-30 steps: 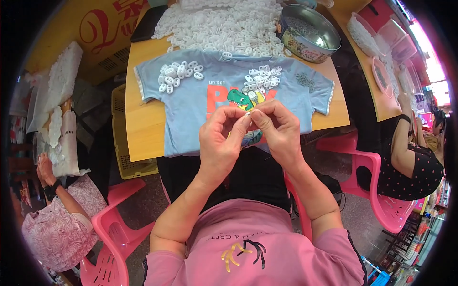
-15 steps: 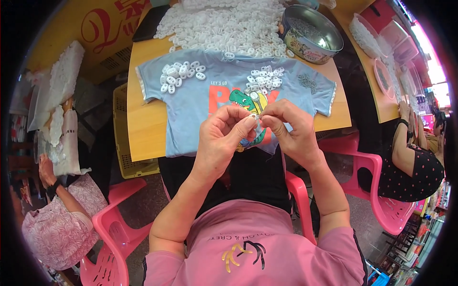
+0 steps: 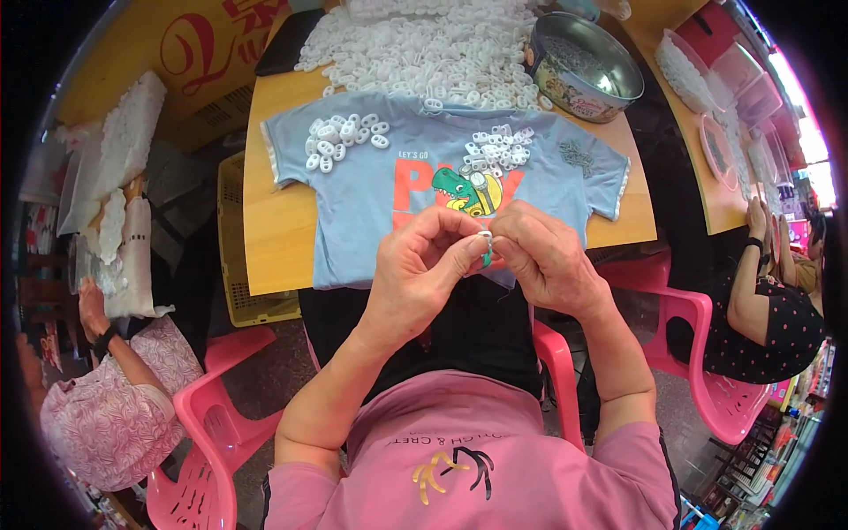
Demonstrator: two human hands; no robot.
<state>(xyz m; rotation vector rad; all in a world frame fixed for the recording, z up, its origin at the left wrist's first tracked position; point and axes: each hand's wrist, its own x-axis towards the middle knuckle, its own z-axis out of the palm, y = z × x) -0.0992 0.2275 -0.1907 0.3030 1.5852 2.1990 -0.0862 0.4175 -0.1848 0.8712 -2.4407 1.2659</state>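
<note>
My left hand (image 3: 417,272) pinches a small white plastic piece (image 3: 484,236) between thumb and forefinger, just over the lower part of a blue T-shirt (image 3: 353,208) spread on the table. Fingertips of my right hand (image 3: 549,263) are pressed together against the same piece; whether they hold something tiny is hidden. Beyond the hands, on the shirt, lie a heap of white two-holed oval pieces (image 3: 343,140) at left and a heap of white plastic parts (image 3: 497,148) at right. A small pile of tiny greyish metal bits (image 3: 576,156) rests on the right sleeve.
A large mound of white oval pieces (image 3: 424,57) covers the table's far side, beside a round tin (image 3: 587,75) with small metal parts inside. A yellow crate (image 3: 256,305) stands under the table's left edge. People sit at both sides, near pink chairs (image 3: 212,424).
Both hands have come slightly lower, toward my body, still pinched together at the white piece. The whole view has shifted a little.
</note>
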